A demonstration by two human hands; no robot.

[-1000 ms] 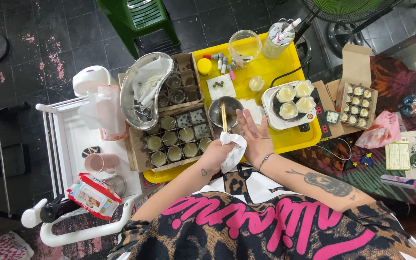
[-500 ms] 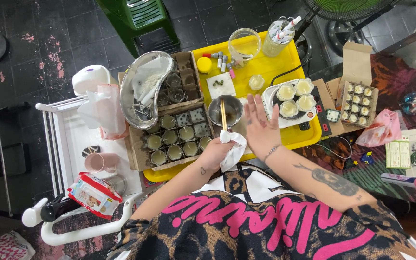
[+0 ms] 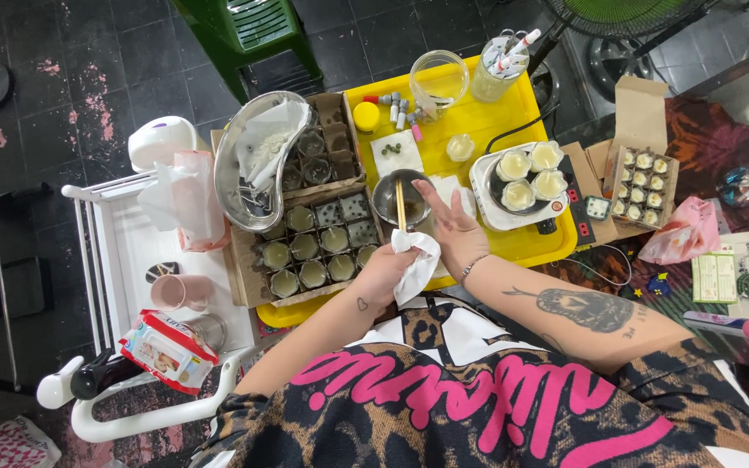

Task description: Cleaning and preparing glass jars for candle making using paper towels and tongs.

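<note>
Dark floor tiles surrounded a yellow tray [image 3: 478, 113]. Left hand [image 3: 385, 273] gripped a white tissue [image 3: 415, 263], apparently wiping; right hand [image 3: 451, 227] lay open just beside it, a small metal bowl [image 3: 400, 198] just beyond both.

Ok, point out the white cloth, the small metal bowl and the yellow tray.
white cloth [image 3: 415, 264], head view, middle of the crumpled cloth.
small metal bowl [image 3: 389, 198], head view, left rim.
yellow tray [image 3: 478, 121], head view, bare floor.
</note>
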